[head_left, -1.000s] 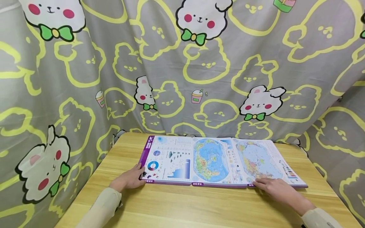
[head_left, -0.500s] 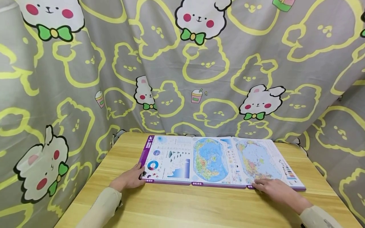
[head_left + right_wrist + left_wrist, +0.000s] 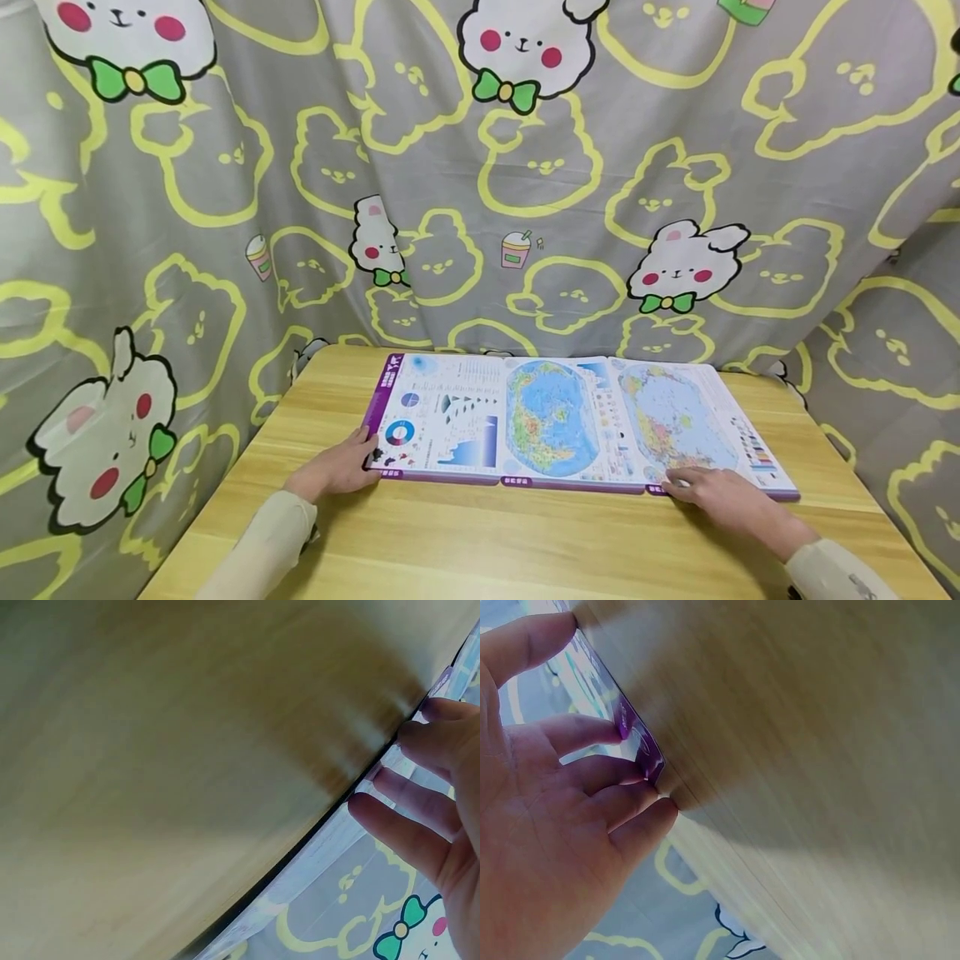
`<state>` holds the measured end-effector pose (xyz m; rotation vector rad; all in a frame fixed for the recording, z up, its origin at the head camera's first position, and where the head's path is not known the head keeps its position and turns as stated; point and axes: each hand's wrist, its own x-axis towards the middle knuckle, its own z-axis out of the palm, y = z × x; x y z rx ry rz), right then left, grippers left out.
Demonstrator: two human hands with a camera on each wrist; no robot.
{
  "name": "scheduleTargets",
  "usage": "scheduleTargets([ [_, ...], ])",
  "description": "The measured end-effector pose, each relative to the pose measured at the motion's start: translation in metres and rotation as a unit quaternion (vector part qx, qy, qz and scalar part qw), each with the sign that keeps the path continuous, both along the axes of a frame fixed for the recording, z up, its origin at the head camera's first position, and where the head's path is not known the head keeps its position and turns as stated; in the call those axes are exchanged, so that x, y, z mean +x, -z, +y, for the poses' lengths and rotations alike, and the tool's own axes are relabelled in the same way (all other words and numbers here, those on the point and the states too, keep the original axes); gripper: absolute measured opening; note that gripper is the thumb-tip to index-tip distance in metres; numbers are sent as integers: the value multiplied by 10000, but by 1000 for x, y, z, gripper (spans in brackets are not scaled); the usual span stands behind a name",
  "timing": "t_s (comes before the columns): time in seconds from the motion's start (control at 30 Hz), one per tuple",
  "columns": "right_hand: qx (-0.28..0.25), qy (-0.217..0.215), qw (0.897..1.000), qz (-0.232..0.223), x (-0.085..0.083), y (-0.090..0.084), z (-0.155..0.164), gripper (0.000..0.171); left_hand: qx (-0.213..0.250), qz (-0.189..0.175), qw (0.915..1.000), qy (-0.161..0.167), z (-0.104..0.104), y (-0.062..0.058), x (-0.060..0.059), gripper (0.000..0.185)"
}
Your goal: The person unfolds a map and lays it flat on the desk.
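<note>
A folded wall map (image 3: 558,417) lies printed side up on the wooden table in the head view. It has a purple left border and world maps on its panels. My left hand (image 3: 347,465) rests at its near left corner. In the left wrist view the spread fingers of the left hand (image 3: 577,772) touch the purple corner, with the thumb at the near edge. My right hand (image 3: 720,498) rests on the near edge of the right panel. In the right wrist view the extended fingers of the right hand (image 3: 431,795) lie along that edge.
The wooden table (image 3: 480,550) runs toward me below the map. Behind and to both sides hangs a grey curtain (image 3: 465,192) with cartoon animals, close to the map's far edge.
The map's near right corner has shifted slightly left. Both hands keep nearly the same places at the near edge, and the head view has drifted a little.
</note>
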<state>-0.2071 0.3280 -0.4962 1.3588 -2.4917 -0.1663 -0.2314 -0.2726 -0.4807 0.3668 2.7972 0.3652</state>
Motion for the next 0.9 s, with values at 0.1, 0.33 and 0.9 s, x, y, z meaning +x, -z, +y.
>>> scheduleTargets([
  [0.1,-57,-53,10000,-55,0,2,2,44,-7,-29,10000,15,0,0,2,71],
  [0.33,-239,-225,9994,129,2,7,3,40,-122,54,9999,86,-1,2,6,72],
  [0.9,-1237,1296,9831,-363,2,-23,-52,35,-784,574,9937,553,70,-48,-3,58],
])
